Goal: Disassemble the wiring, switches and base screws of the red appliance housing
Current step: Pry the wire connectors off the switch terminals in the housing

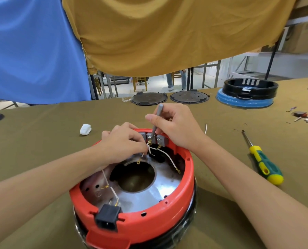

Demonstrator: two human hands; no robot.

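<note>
Right fingers (164, 116) clamp grey screwdriver (156, 121); left fingers (131, 139) pinch white wire (150, 150); red housing (190, 178) open, upturned.

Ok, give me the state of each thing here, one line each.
red housing: upside down, base open
left hand: pinches white wire
right hand: grips grey screwdriver, tip at switch terminal
power socket: still mounted in rim
green-yellow screwdriver: lying idle on table

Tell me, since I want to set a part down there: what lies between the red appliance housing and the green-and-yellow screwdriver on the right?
Only bare olive cloth, in the head view, between the red appliance housing and the green-and-yellow screwdriver.
</note>
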